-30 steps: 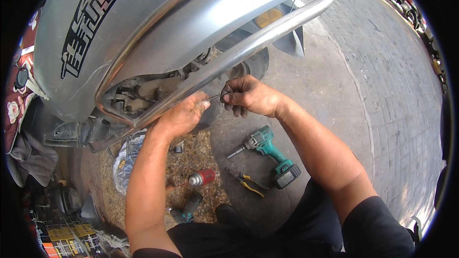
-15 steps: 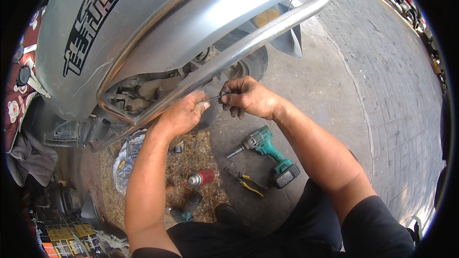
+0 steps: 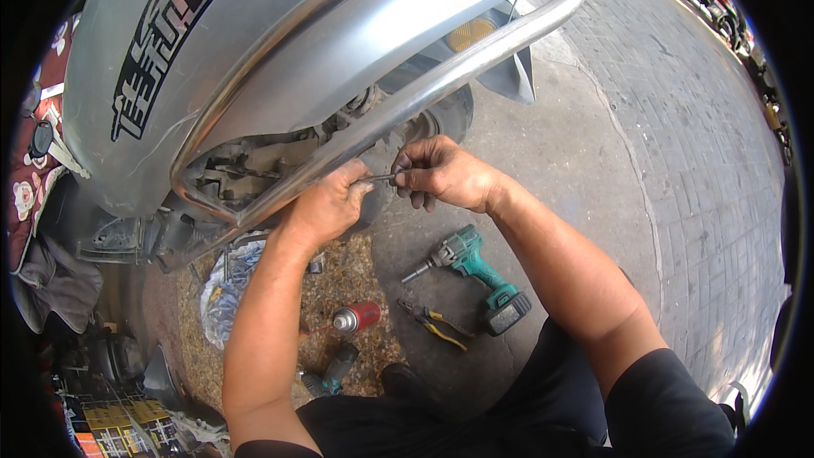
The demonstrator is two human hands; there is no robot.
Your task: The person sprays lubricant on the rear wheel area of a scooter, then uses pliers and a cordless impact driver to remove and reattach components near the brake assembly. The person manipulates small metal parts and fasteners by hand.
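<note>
A thin dark rod or cable piece [image 3: 379,177] stretches between my two hands, beside the silver scooter [image 3: 339,59]. My left hand [image 3: 326,208] is closed around one end, just below the scooter's metal guard bar [image 3: 462,68]. At the other end, my right hand [image 3: 441,176] pinches it between thumb and forefinger, the remaining fingers curled beneath. My fingers hide both ends, so its exact kind is unclear. Behind the bar, the scooter's dusty underside [image 3: 263,161] and part of a wheel [image 3: 458,110] show.
On the concrete lie a teal cordless impact wrench [image 3: 475,263] and yellow-handled pliers [image 3: 437,325]. A red spray can [image 3: 363,315], a second teal tool [image 3: 337,366] and a crumpled plastic bag [image 3: 222,301] rest on a speckled brown mat [image 3: 280,365]. Paving runs along the right.
My left hand has turned slightly, and its thumb has shifted along the thin piece. The right hand keeps its pinch in nearly the same spot.
</note>
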